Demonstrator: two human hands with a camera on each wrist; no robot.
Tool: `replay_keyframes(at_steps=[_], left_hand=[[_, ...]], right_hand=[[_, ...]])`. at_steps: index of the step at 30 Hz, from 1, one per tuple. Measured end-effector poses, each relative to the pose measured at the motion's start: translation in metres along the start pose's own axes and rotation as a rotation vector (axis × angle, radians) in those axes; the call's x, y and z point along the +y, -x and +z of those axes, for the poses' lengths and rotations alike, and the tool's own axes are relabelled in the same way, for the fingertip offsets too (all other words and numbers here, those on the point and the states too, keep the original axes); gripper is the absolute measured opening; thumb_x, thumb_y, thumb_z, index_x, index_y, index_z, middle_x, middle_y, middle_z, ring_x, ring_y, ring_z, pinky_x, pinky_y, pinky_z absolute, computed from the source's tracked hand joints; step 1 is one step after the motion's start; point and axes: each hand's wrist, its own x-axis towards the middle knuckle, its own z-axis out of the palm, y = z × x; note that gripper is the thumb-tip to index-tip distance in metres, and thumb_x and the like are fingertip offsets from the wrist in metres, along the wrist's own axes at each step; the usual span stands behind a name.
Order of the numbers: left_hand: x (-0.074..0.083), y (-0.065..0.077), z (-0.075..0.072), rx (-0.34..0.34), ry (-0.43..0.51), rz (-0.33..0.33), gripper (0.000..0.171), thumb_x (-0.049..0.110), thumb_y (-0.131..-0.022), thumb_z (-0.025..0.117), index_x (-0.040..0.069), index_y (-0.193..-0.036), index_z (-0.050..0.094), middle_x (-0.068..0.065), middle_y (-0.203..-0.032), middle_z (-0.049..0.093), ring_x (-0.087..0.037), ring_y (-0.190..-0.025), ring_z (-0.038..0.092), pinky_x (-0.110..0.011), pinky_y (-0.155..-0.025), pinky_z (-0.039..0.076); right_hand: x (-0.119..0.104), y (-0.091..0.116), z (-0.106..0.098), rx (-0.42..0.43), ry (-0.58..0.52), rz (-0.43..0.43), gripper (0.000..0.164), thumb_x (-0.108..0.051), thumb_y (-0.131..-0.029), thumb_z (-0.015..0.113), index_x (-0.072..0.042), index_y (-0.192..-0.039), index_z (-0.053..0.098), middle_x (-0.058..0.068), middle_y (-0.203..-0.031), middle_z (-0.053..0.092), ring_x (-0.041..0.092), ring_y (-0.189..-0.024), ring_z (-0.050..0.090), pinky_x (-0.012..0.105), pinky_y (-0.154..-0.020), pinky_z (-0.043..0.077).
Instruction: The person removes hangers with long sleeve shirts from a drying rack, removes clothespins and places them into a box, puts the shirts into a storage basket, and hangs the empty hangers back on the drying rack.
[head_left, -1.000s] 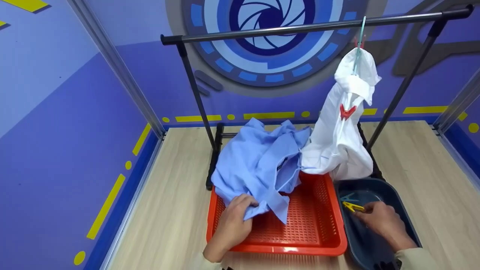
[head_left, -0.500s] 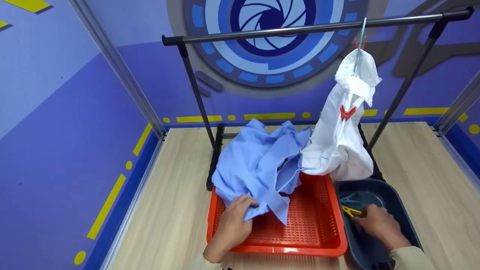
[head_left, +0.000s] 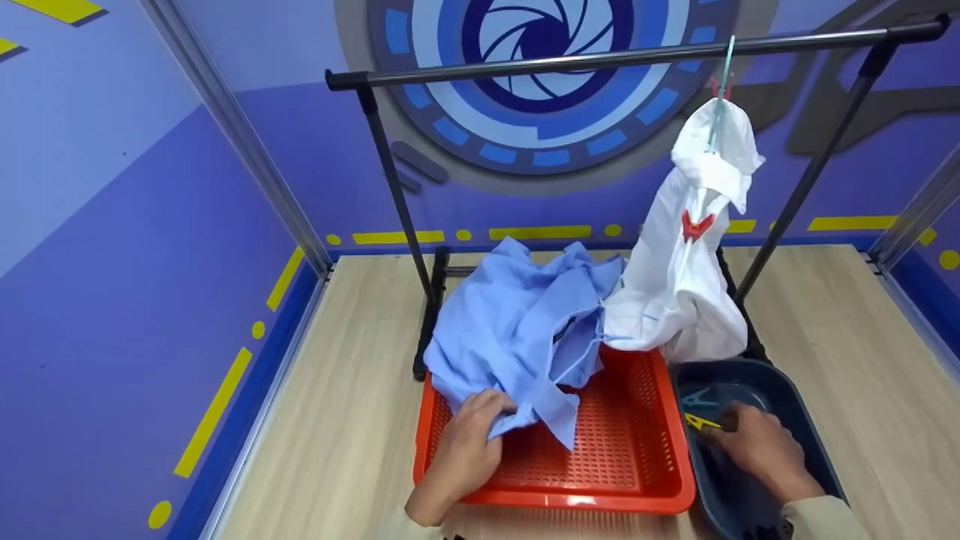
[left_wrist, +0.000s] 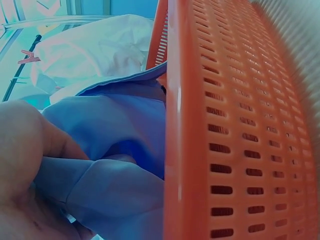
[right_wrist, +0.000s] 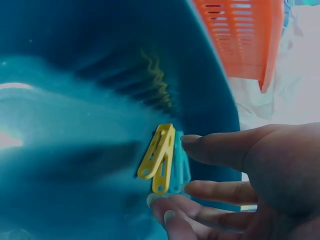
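My left hand (head_left: pixel 466 442) pinches the near edge of a crumpled light-blue collared shirt (head_left: pixel 510 322), which lies over the back and left of the red basket (head_left: pixel 555 501). In the left wrist view, thumb and fingers fold round the blue cloth (left_wrist: pixel 115 195). My right hand (head_left: pixel 761 448) is down inside the dark basin (head_left: pixel 806 420). There the thumb and fingers stand apart around a yellow clothespin (right_wrist: pixel 159 159), without closing on it. A teal clothespin (right_wrist: pixel 178 167) lies right beside the yellow one, close to the fingertips.
A white garment (head_left: pixel 679 277) hangs from the rack bar (head_left: pixel 540 69) on a pale-green hanger (head_left: pixel 726 64), with a red clothespin (head_left: pixel 696 225) on it. Its lower end reaches the back of the basket and basin. Blue walls (head_left: pixel 135 300) enclose the wooden table (head_left: pixel 337 390).
The yellow clothespin has gone from between my right fingertips to lower in the basin, and that hand has shifted slightly. The left hand keeps its hold on the shirt.
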Motion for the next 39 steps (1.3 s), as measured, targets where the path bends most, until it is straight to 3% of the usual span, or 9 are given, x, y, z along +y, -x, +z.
replay_keyframes(at_steps=[5, 12, 16, 21, 27, 31, 34, 36, 39], left_hand=[[-0.004, -0.001, -0.008, -0.018, 0.031, -0.015, 0.040, -0.011, -0.082, 0.049, 0.017, -0.105, 0.065, 0.004, -0.110, 0.063, -0.016, -0.105, 0.057, -0.036, -0.094, 0.049], [-0.011, 0.000, -0.020, 0.042, 0.173, -0.018, 0.040, -0.007, -0.089, 0.044, 0.013, -0.114, 0.069, 0.002, -0.113, 0.064, -0.016, -0.108, 0.058, -0.037, -0.095, 0.049], [-0.018, 0.003, -0.025, 0.093, 0.267, 0.016, 0.036, -0.003, -0.095, 0.045, 0.011, -0.119, 0.067, 0.000, -0.116, 0.064, -0.017, -0.110, 0.058, -0.037, -0.097, 0.049], [-0.029, 0.009, -0.033, 0.140, 0.378, 0.102, 0.037, -0.007, -0.095, 0.044, 0.008, -0.118, 0.068, -0.003, -0.118, 0.064, -0.020, -0.112, 0.059, -0.030, -0.099, 0.048], [-0.040, 0.017, -0.047, 0.138, 0.524, 0.184, 0.037, -0.011, -0.096, 0.039, 0.003, -0.112, 0.069, -0.012, -0.114, 0.065, -0.025, -0.110, 0.060, -0.022, -0.099, 0.046], [-0.046, 0.023, -0.055, 0.046, 0.601, 0.176, 0.035, -0.006, -0.098, 0.039, 0.004, -0.110, 0.070, -0.014, -0.115, 0.064, -0.021, -0.111, 0.059, -0.022, -0.099, 0.045], [-0.050, 0.026, -0.060, -0.027, 0.634, 0.179, 0.031, -0.004, -0.097, 0.043, 0.003, -0.107, 0.072, -0.016, -0.115, 0.063, -0.021, -0.110, 0.058, -0.023, -0.099, 0.045], [-0.053, 0.027, -0.062, -0.071, 0.636, 0.190, 0.030, -0.004, -0.096, 0.045, 0.003, -0.104, 0.073, -0.016, -0.115, 0.063, -0.024, -0.109, 0.057, -0.025, -0.097, 0.045], [-0.058, 0.028, -0.064, -0.140, 0.612, 0.195, 0.032, -0.005, -0.095, 0.047, 0.007, -0.099, 0.076, -0.011, -0.114, 0.065, -0.026, -0.110, 0.056, -0.028, -0.098, 0.045]], right_hand=[[-0.008, 0.004, -0.004, 0.006, -0.018, -0.013, 0.061, -0.043, -0.086, 0.068, 0.007, -0.119, 0.058, 0.029, -0.112, 0.062, 0.030, -0.086, 0.062, 0.052, -0.073, 0.051], [-0.019, 0.010, -0.007, 0.011, -0.065, -0.057, 0.061, -0.049, -0.089, 0.063, 0.004, -0.117, 0.060, 0.026, -0.112, 0.063, 0.026, -0.085, 0.060, 0.048, -0.075, 0.054], [-0.028, 0.014, -0.009, 0.019, -0.102, -0.091, 0.056, -0.050, -0.090, 0.061, 0.001, -0.114, 0.063, 0.021, -0.110, 0.064, 0.026, -0.089, 0.059, 0.048, -0.079, 0.053], [-0.039, 0.023, -0.014, 0.040, -0.132, -0.150, 0.051, -0.050, -0.092, 0.059, -0.004, -0.113, 0.066, 0.018, -0.111, 0.065, 0.027, -0.095, 0.059, 0.052, -0.084, 0.051], [-0.056, 0.034, -0.018, 0.031, -0.176, -0.204, 0.043, -0.046, -0.094, 0.057, -0.007, -0.112, 0.066, 0.009, -0.098, 0.068, 0.019, -0.080, 0.059, 0.032, -0.067, 0.050], [-0.069, 0.041, -0.021, 0.043, -0.308, -0.226, 0.047, -0.045, -0.099, 0.047, -0.004, -0.115, 0.065, 0.012, -0.101, 0.070, 0.018, -0.080, 0.066, 0.028, -0.064, 0.051], [-0.077, 0.045, -0.024, 0.028, -0.513, -0.259, 0.055, -0.046, -0.102, 0.038, 0.002, -0.116, 0.061, 0.013, -0.101, 0.070, 0.018, -0.081, 0.069, 0.028, -0.068, 0.055], [-0.081, 0.047, -0.026, -0.032, -0.662, -0.304, 0.056, -0.045, -0.103, 0.034, 0.004, -0.116, 0.058, 0.011, -0.096, 0.070, 0.018, -0.079, 0.069, 0.029, -0.069, 0.057], [-0.084, 0.048, -0.025, -0.216, -0.860, -0.390, 0.057, -0.046, -0.104, 0.027, 0.001, -0.119, 0.057, 0.006, -0.093, 0.071, 0.018, -0.077, 0.070, 0.032, -0.071, 0.058]])
